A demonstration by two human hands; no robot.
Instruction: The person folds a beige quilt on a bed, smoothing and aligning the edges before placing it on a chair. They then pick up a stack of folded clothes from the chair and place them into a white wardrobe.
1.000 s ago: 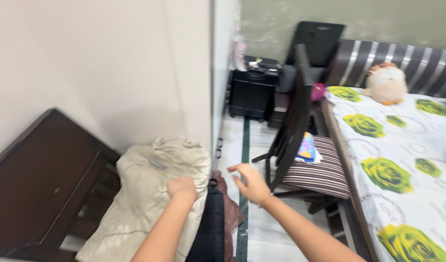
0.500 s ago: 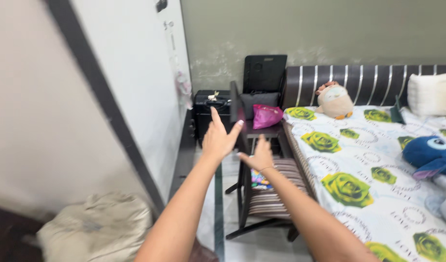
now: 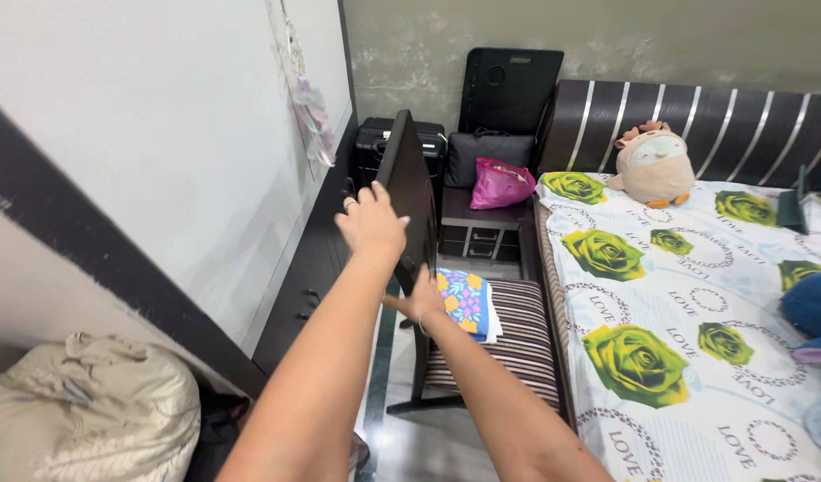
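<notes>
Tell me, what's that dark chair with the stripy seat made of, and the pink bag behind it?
The dark chair back looks like wood with a smooth, dark brown finish; it shows hard, flat edges. Both hands, left hand and right hand, grip it. Its striped seat cushion looks like woven fabric. The pink bag seems thin, shiny plastic or nylon, judging by its crinkles.

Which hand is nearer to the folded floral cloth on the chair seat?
Right. The right hand grips the chair back just beside the cloth; the left hand grips higher up.
</notes>
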